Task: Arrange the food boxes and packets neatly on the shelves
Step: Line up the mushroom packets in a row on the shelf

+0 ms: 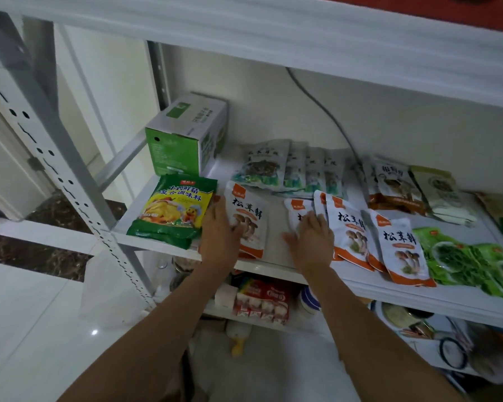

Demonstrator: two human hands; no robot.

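The left grip [219, 227] is released: its fingers lie straight, resting along the left edge of a white mushroom packet [249, 227] near the front of the middle shelf [275, 250]. The right grip [314, 236] is also released, palm down with fingers spread, pressing a second mushroom packet [295, 211] flat just to the right. More mushroom packets [401, 248] overlap in a row further right, touching green vegetable packets [471, 262]. A yellow packet [172, 213] lies just left of the left grip, with a green box [186, 134] behind it. Dark packets [267, 166] line the far side.
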